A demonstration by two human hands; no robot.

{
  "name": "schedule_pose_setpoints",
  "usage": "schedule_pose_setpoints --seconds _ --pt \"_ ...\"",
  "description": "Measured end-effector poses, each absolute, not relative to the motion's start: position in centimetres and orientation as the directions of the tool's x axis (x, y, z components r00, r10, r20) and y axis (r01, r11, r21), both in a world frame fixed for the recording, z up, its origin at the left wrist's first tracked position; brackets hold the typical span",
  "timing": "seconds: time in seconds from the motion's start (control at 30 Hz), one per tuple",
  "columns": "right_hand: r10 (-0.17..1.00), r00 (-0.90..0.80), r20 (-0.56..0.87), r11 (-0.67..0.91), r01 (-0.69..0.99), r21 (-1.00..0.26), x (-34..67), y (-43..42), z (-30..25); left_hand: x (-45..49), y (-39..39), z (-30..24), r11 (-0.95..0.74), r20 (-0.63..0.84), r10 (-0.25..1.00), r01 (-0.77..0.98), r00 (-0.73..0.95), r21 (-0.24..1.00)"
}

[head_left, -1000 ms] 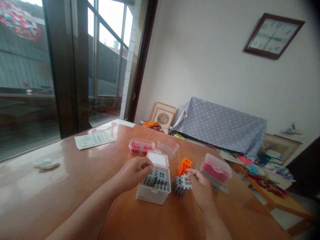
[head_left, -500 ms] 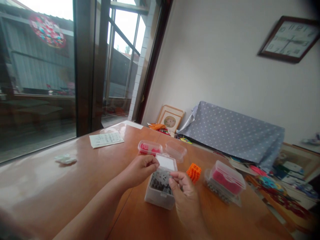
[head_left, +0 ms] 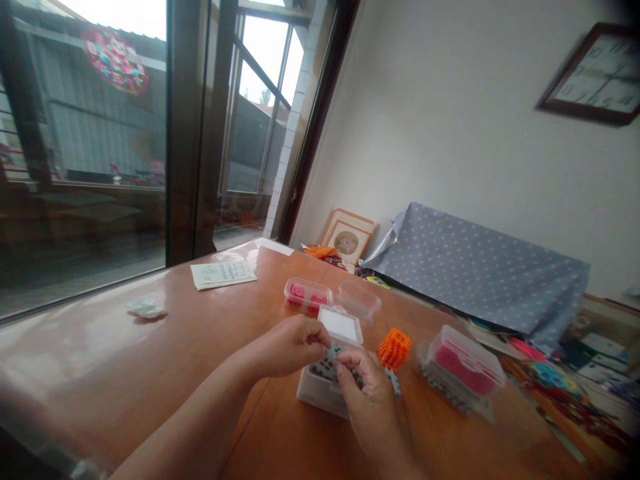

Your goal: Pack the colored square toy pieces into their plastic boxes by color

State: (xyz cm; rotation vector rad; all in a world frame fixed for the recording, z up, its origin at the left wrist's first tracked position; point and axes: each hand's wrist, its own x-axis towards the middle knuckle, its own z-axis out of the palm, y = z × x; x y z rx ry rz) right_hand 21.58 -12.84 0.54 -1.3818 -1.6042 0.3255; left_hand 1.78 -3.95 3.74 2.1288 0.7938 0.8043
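"Fingers [head_left: 353, 359] of the right hand [head_left: 371, 390]?"
"Pinching a notched grey piece [head_left: 336, 349] over the translucent plastic box [head_left: 320, 395]."
"Left hand [head_left: 300, 343]?"
"Curled; can't tell if it's gripping."
"Beyond?"
"Knobbly orange stack [head_left: 395, 349], glossy wooden table [head_left: 200, 360]."

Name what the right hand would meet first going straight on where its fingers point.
Past the gray piece by the right hand, probably the left hand; depth between them is unclear.
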Motion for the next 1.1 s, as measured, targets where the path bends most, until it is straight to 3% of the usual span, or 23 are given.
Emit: schedule_pose_setpoints --seconds 0.4,0.73,0.9,1.1 --pt "0.890 0.039 0.455 0.271 0.756 -0.595 21.8 -13.0 0.1 1.6 -4.8 5.3 -0.754 0.368 0.593 0.334 0.716 0.566" --pt "0.878 -0.134 0.460 0.381 0.778 -0.500 22.3 -13.4 0.0 1.6 -5.2 5.6 -0.778 0.325 0.585 0.401 0.743 0.483" --pt "0.863 -0.183 0.470 0.434 0.745 -0.507 22.6 -13.5 0.1 1.7 -5.3 5.3 -0.774 0.282 0.587 0.424 0.759 0.470" --pt "0.845 -0.095 0.527 0.441 0.681 -0.584 23.3 -13.5 0.5 1.9 -5.3 5.4 -0.777 0.282 0.583 0.422 0.762 0.467"
